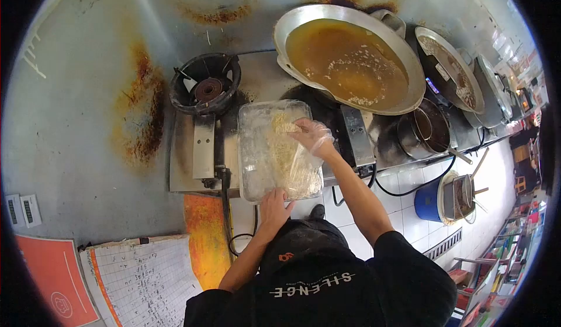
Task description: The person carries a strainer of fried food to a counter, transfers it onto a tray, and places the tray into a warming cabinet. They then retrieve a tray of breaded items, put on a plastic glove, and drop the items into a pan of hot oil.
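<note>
A translucent, rectangular plastic container (254, 151) rests on the metal counter between the burners, with pale yellowish strands or food (281, 146) inside. My right hand (312, 136), in a clear plastic glove, is over the container's right part, its fingers pinched together at the pale food; what they hold is too small to make out. My left hand (274, 210) looks bare and grips the container's near edge, fingers over the rim.
An empty gas burner (207, 87) stands at the left. Right of the container is a large wok (350, 58) of brownish oil, then a pot (423, 129) with a strainer, and more pans. A blue bucket (429, 201) stands on the floor; written sheets (143, 280) hang at lower left.
</note>
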The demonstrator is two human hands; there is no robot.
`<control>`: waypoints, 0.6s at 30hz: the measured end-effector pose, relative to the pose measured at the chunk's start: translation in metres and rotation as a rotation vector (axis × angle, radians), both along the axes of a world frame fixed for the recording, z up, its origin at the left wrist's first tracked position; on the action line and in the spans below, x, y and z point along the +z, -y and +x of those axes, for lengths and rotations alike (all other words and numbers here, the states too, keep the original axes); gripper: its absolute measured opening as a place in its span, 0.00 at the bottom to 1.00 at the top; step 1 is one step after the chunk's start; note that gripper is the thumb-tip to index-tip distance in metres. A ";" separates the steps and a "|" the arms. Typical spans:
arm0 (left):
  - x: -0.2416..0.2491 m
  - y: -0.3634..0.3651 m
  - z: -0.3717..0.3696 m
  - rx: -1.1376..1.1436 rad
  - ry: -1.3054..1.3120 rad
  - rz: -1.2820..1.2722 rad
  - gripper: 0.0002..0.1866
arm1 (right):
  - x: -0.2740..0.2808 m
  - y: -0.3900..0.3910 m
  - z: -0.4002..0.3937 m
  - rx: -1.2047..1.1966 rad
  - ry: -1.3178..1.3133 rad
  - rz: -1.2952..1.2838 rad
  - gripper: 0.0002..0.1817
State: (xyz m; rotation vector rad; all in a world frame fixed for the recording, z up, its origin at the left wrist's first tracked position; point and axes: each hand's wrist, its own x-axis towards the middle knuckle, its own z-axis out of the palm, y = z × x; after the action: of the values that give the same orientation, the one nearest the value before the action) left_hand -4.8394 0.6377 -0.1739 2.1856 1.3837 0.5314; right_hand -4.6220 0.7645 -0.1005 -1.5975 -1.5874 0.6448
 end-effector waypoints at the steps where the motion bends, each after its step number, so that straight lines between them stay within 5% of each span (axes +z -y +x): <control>1: -0.001 0.000 -0.001 0.001 -0.001 0.016 0.18 | 0.007 0.002 -0.007 -0.034 -0.036 0.006 0.21; 9: 0.004 0.002 -0.002 -0.033 0.022 -0.008 0.14 | 0.145 0.057 -0.007 -0.175 -0.097 0.240 0.17; 15: 0.006 0.005 -0.009 -0.100 0.082 -0.056 0.13 | 0.224 0.073 0.054 -0.306 -0.425 0.502 0.13; 18: 0.015 0.007 -0.005 -0.103 0.177 -0.174 0.14 | 0.222 0.060 0.118 -0.498 0.190 0.388 0.17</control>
State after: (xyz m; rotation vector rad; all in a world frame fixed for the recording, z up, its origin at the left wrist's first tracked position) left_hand -4.8442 0.6304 -0.1594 2.0070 1.1720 0.5311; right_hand -4.5039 0.7045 0.1219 -1.6911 -1.2663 -0.0799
